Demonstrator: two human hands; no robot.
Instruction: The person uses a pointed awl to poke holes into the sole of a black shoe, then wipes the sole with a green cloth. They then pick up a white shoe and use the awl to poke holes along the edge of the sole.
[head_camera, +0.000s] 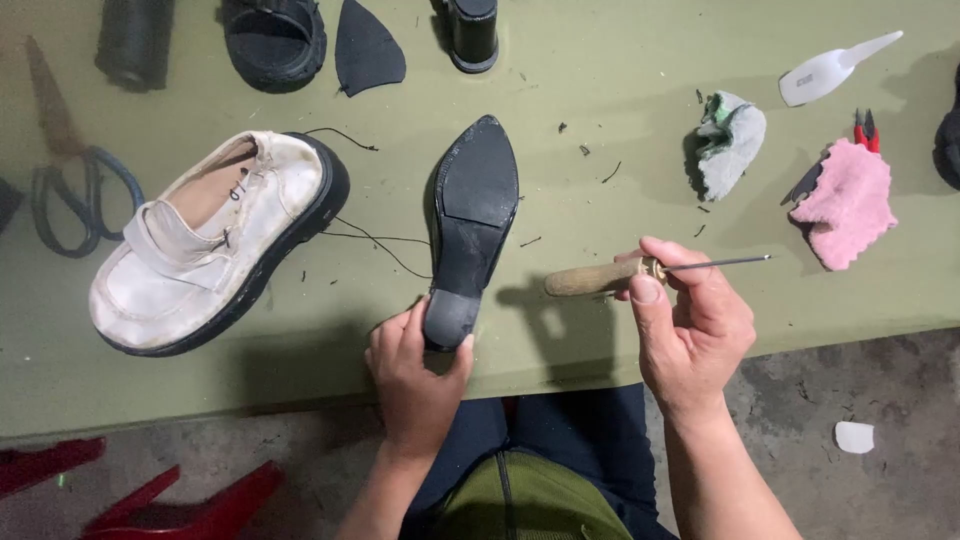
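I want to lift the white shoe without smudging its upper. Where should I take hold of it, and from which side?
Probably by the thick black sole at the heel end of the white platform shoe, coming from the upper right, where that end faces bare table. The shoe lies tilted with its sole edge exposed there, and a dark thread trails from that side, so mind it. Both the left hand and right hand are occupied.

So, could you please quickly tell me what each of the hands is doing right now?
Left hand: closed on the heel of the black shoe, sole up.
Right hand: closed on the wooden-handled awl.
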